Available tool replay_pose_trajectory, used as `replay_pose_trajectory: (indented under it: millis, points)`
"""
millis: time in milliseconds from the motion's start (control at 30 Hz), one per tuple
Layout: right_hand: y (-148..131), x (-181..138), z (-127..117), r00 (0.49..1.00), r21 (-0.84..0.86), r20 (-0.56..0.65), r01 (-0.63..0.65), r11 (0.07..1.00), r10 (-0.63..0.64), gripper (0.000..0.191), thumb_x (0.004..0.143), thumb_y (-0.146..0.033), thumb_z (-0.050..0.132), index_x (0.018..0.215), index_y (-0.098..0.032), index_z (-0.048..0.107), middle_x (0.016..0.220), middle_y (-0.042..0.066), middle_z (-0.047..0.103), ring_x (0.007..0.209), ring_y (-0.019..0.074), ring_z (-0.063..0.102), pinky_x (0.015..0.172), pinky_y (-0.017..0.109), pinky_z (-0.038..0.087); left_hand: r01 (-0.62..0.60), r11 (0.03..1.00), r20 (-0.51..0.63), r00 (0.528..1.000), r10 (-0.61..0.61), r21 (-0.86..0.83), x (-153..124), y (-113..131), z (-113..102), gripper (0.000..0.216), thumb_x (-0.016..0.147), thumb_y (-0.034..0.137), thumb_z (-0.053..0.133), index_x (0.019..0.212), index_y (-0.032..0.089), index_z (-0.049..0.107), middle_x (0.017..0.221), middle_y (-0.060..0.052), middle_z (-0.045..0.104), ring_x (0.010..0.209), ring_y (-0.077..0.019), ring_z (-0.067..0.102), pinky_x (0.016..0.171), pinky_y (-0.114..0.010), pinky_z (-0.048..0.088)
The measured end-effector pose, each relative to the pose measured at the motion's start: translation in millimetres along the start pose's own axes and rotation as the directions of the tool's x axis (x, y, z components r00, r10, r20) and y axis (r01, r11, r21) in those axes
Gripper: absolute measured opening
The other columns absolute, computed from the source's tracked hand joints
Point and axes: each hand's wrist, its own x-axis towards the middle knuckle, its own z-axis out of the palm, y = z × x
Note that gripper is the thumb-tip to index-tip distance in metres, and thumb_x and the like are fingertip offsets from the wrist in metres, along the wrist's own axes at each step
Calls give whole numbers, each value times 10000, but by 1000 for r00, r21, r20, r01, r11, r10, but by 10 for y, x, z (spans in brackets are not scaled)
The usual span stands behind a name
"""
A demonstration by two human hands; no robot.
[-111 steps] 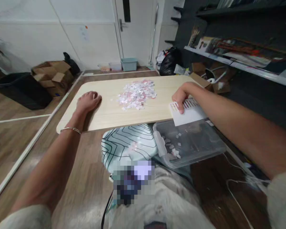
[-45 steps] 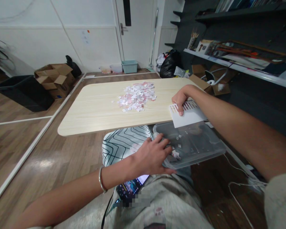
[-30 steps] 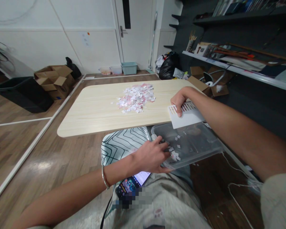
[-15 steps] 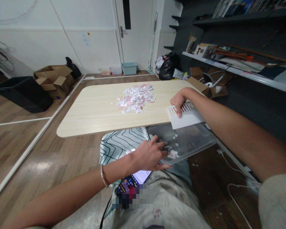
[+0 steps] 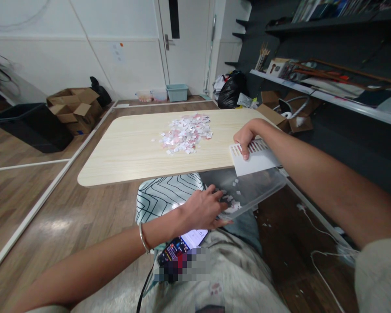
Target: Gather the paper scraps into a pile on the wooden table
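Note:
My left hand (image 5: 203,209) grips the near edge of a clear plastic bin (image 5: 252,189) below the table's front edge; the bin is tilted and holds a few small paper scraps. My right hand (image 5: 246,137) rests on the table's right front corner, fingers pressed on a white card (image 5: 256,158) with coloured stripes that juts over the edge above the bin. A pile of pink and white paper scraps (image 5: 187,132) lies in the middle of the light wooden table (image 5: 133,152).
A phone (image 5: 180,248) with a lit screen lies on my lap beside a patterned cushion (image 5: 164,195). Cardboard boxes (image 5: 73,108) and a black bin (image 5: 29,124) stand on the floor at left. Shelves (image 5: 329,87) run along the right wall; cables lie on the floor below.
My left hand left the tabletop and took hold of the bin's near edge. It has since raised and tilted the bin closer under the table edge. The right hand stayed on the card.

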Motion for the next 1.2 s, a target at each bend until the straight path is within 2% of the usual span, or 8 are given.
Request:
replay_pose_trajectory:
  millis: [167, 433, 567, 667, 733, 900, 1067, 1200]
  points:
    - [5, 9, -12, 1000, -1, 10, -2, 1000, 2, 733, 405, -549, 1080, 887, -79, 790, 762, 80, 793, 670, 246, 746, 600, 329, 579, 30, 999, 8, 1000, -30, 23, 14, -37, 41, 567, 1020, 704, 551, 1146, 212, 804, 1145, -157, 719, 1135, -341, 641, 604, -369, 537]
    - [19, 42, -22, 999, -4, 30, 11, 1000, -11, 750, 386, -565, 1078, 875, -78, 784, 768, 74, 794, 688, 258, 754, 610, 337, 590, 23, 999, 62, 998, -25, 32, 2, -55, 9, 561, 1000, 661, 630, 1208, 160, 772, 1201, -170, 703, 1173, -333, 620, 742, -379, 596]
    - [12, 40, -26, 999, -11, 38, 17, 1000, -17, 728, 393, -577, 1074, 844, -85, 784, 735, 66, 784, 673, 253, 750, 600, 336, 588, -22, 999, 82, 996, 18, 45, -30, -68, 12, 450, 979, 486, 717, 1278, 150, 725, 1251, -173, 680, 1199, -334, 591, 717, -368, 589]
    - [6, 36, -28, 999, -12, 44, 22, 1000, -22, 718, 397, -577, 1074, 839, -89, 789, 739, 71, 787, 681, 258, 758, 605, 342, 595, -71, 997, 76, 995, 68, 39, -59, -85, 15, 326, 1025, 328, 628, 1299, 169, 703, 1282, -153, 669, 1218, -320, 574, 695, -358, 573]
    - [3, 34, -28, 999, -11, 42, 20, 1000, -19, 713, 393, -574, 1075, 832, -90, 791, 736, 71, 789, 675, 255, 758, 604, 341, 595, -99, 995, 75, 992, 96, 31, -74, -101, 16, 302, 1041, 327, 606, 1288, 185, 708, 1278, -143, 669, 1227, -322, 564, 694, -360, 566]
    - [6, 27, -25, 999, 3, 30, 9, 1000, -9, 694, 395, -563, 1080, 822, -98, 792, 730, 59, 788, 661, 245, 752, 594, 331, 588, -135, 991, 81, 988, 133, 23, -95, -127, 11, 346, 1025, 436, 663, 1277, 206, 720, 1276, -143, 666, 1239, -334, 547, 726, -373, 571]
    - [10, 32, -26, 1000, 23, 23, -7, 1000, 6, 694, 411, -527, 1087, 865, -89, 796, 748, 58, 792, 663, 234, 743, 615, 329, 588, -109, 994, 90, 990, 108, 10, -115, -120, -10, 321, 1021, 222, 552, 1311, 189, 687, 1309, -140, 648, 1241, -320, 547, 639, -363, 556]
    - [14, 40, -26, 1000, 36, 16, -15, 999, 15, 662, 465, -477, 1087, 880, -54, 792, 740, 74, 777, 660, 230, 736, 617, 322, 564, -134, 991, 85, 987, 135, -17, -140, -140, -26, 554, 912, 135, 597, 1462, 193, 567, 1496, -139, 566, 1329, -318, 508, 630, -345, 579]
